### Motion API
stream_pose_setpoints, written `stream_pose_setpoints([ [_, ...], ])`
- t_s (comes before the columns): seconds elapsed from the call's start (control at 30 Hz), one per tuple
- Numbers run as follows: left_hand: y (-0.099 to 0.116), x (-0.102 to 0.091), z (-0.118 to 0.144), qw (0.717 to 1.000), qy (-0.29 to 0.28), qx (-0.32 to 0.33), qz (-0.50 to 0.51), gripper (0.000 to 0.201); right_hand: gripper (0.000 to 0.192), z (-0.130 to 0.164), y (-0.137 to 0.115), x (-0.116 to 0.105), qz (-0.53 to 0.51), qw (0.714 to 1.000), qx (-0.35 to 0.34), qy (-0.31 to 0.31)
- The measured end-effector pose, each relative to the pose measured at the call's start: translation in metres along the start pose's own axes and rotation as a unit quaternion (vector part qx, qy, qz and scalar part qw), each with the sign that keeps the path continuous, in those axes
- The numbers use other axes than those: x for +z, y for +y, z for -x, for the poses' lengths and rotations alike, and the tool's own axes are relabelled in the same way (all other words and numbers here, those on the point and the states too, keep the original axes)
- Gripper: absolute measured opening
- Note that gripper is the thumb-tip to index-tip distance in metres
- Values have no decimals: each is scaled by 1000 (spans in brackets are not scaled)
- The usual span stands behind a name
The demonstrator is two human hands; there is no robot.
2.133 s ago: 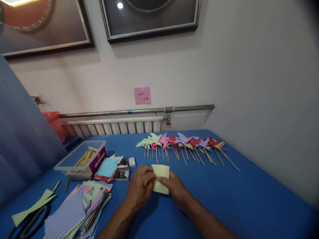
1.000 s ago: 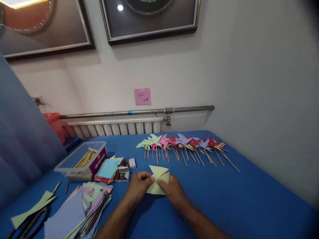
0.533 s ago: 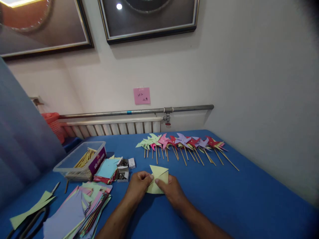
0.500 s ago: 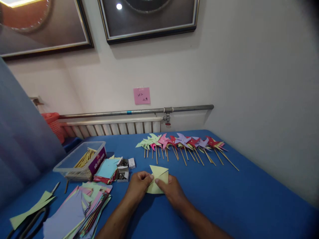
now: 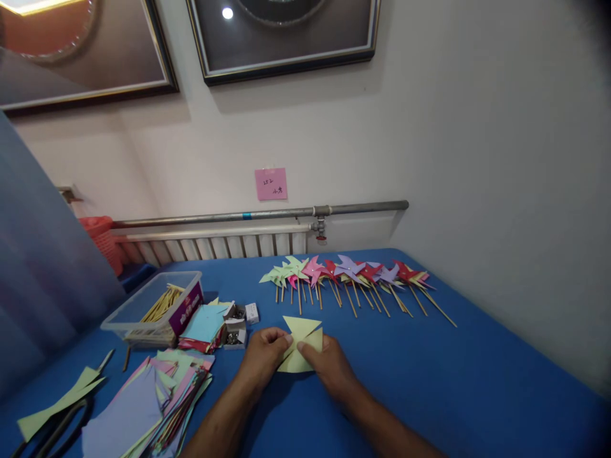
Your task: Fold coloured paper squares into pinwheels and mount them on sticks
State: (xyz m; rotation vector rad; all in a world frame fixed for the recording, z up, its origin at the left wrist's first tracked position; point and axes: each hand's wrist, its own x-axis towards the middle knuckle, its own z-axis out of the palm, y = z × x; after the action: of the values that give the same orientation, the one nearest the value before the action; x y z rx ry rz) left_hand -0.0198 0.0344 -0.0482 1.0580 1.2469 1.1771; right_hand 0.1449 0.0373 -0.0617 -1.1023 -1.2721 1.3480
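A pale yellow paper square [image 5: 296, 363], cut in from its corners, is held above the blue table in front of me. My left hand [image 5: 265, 353] pinches its left side between thumb and fingers. From the right, my right hand [image 5: 329, 364] grips it with the thumb pressed near the centre, fingers behind the paper. The upper flaps stand apart at a slit. My fingertips behind the sheet are hidden. Beyond the hands lies a row of finished paper pinwheels [image 5: 351, 268] on sticks, in green, pink, red and purple.
To the left stand a clear plastic box [image 5: 191, 280] of wooden sticks, a stack of blue-topped paper squares [image 5: 205, 323] and small boxes of metal pins [image 5: 235, 336]. Nearer are loose cut papers [image 5: 126, 407] and black-handled scissors [image 5: 71, 426] under green paper strips. A wall closes off the right.
The yellow paper has tilted slightly, and its slits look a little wider. Both hands keep their hold in nearly the same place.
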Motion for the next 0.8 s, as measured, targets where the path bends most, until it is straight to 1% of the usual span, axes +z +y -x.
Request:
stream_pose_setpoints([
  [0.23, -2, 1, -1, 1000, 11, 17, -16, 48, 36, 0, 2, -1, 0, 1000, 0, 1],
  [0.37, 0, 2, -1, 999, 20, 24, -21, 48, 34, 0, 3, -1, -1, 1000, -5, -9],
  [0.57, 2, 4, 1, 999, 28, 22, -7, 48, 33, 1, -2, -1, 16, 1000, -7, -12],
  [0.7, 1, 3, 1, 999, 24, 25, -3, 45, 32, 2, -3, -1, 6, 1000, -14, -16],
  [0.8, 3, 3, 0, 1000, 21, 12, 14, 43, 33, 1, -2, -1, -12, 1000, -13, -21],
])
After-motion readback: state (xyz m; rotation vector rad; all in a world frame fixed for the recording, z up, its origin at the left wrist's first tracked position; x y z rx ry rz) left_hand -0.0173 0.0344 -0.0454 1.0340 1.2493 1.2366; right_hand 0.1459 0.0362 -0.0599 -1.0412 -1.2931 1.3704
